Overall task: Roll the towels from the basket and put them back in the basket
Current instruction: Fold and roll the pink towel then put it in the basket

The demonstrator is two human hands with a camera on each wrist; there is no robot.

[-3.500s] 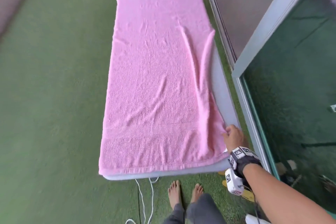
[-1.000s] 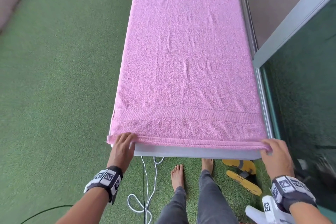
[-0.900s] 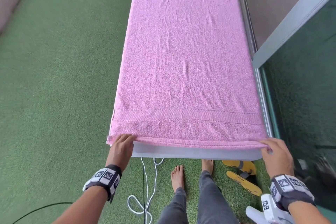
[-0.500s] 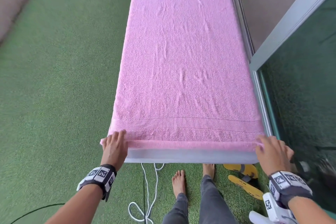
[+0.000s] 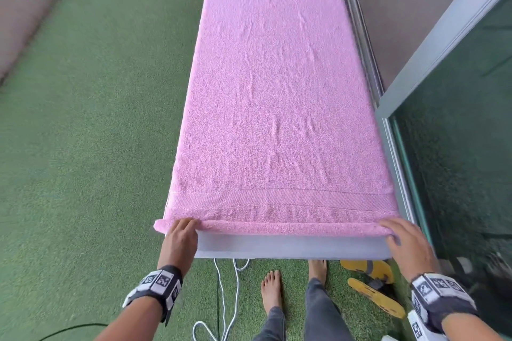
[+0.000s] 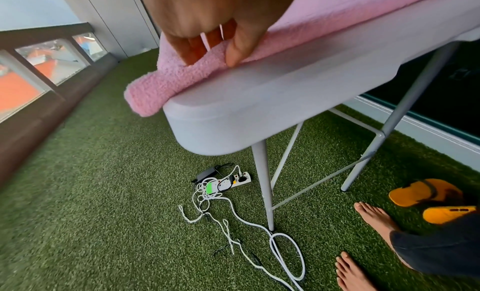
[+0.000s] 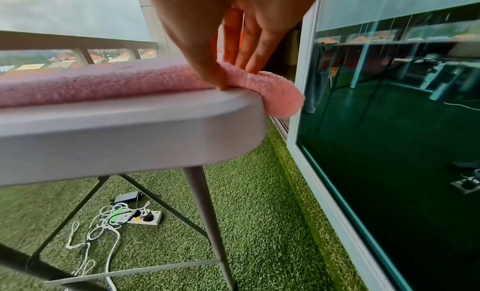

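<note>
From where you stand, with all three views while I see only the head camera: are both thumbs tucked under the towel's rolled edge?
Observer: Yes for the left hand: its thumb presses the front of the roll of the pink towel, low by the table edge, fingers on top.
Operator: And the right?
Observer: The right hand pinches the roll too, its thumb tip down at the tabletop, fingers over the top.
Operator: Does the towel overhang the corners?
Observer: At both near corners the rolled end sticks out past the table.
Operator: Anything under the table?
Observer: A power strip with tangled white cables lies on the turf.
</note>
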